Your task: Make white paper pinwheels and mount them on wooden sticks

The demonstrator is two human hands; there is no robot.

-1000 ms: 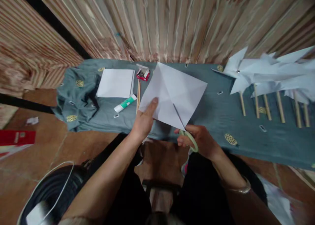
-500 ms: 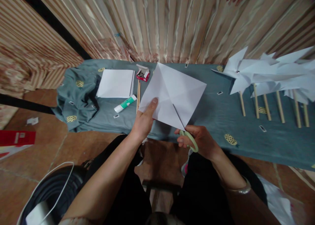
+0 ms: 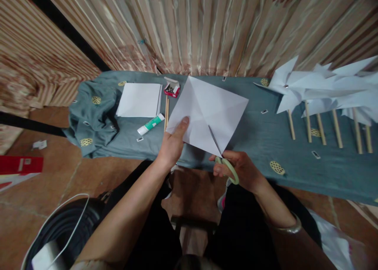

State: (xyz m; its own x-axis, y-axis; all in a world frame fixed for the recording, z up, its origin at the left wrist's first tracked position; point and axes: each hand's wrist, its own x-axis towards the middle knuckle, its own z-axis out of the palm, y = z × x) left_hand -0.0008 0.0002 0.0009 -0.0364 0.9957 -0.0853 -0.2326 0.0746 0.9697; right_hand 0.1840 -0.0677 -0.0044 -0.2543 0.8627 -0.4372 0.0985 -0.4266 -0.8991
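Note:
My left hand [image 3: 173, 144] pinches the left corner of a creased white sheet of paper [image 3: 215, 100], thumb on top. Diagonal folds cross near the sheet's middle. In my right hand [image 3: 240, 167] are scissors with pale green handles [image 3: 232, 171], my fingers in the loops. One dark blade lies over the paper, running from the near corner toward the centre; the other blade is hidden beneath. The sheet is held above the cloth-covered table [image 3: 251, 140].
Left on the table are stacked white paper [image 3: 140, 100], a glue tube [image 3: 150, 124], wooden sticks [image 3: 167, 108] and an open red box of small metal pieces [image 3: 172, 89]. Several white paper pinwheels [image 3: 298, 85] on sticks lie at right. A curtain [image 3: 201, 34] hangs behind.
Hands, paper and scissors keep almost the same place. The upper scissor blade shows slightly wider against the paper than before.

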